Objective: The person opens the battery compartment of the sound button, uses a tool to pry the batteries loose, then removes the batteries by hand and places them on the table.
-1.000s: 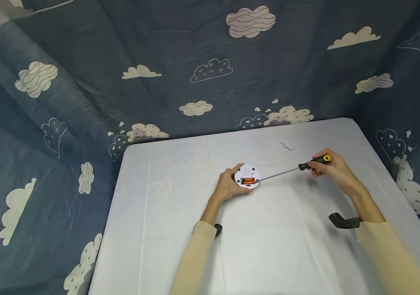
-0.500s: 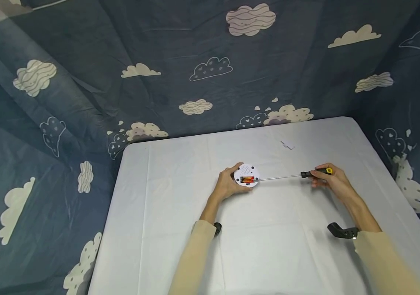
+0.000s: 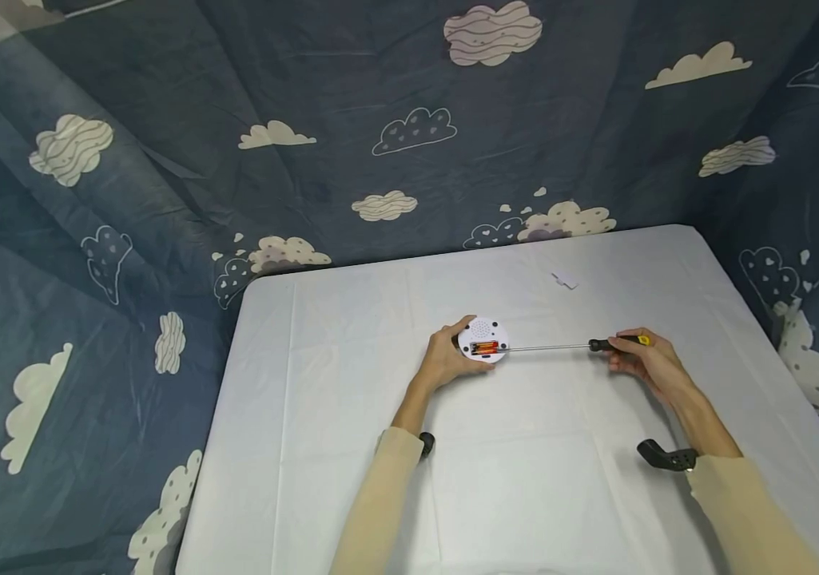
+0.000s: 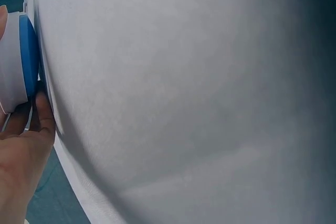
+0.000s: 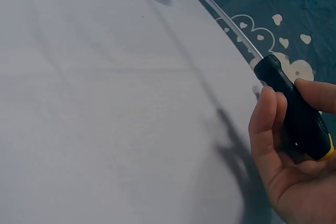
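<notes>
A round white device [image 3: 483, 330] with speaker holes and dark feet shows its battery side up, and its other side is blue in the left wrist view [image 4: 30, 56]. Orange-and-black batteries [image 3: 484, 348] sit in its open compartment. My left hand [image 3: 443, 357] grips the device by its edge, thumb and fingers spread round it. My right hand [image 3: 650, 363] holds a screwdriver [image 5: 296, 111] by its black-and-yellow handle. The long metal shaft [image 3: 549, 347] points left, its tip at the right end of the batteries.
A small white plastic piece [image 3: 564, 279] lies toward the back of the table, which has a white cover [image 3: 351, 447]. Dark blue cloth with cloud prints [image 3: 308, 184] hangs behind and on both sides. Black camera mounts [image 3: 668, 457] sit on the wrists.
My right hand has moved down toward me, bringing the screwdriver from a slant to nearly level in the head view. The left hand keeps its grip on the device.
</notes>
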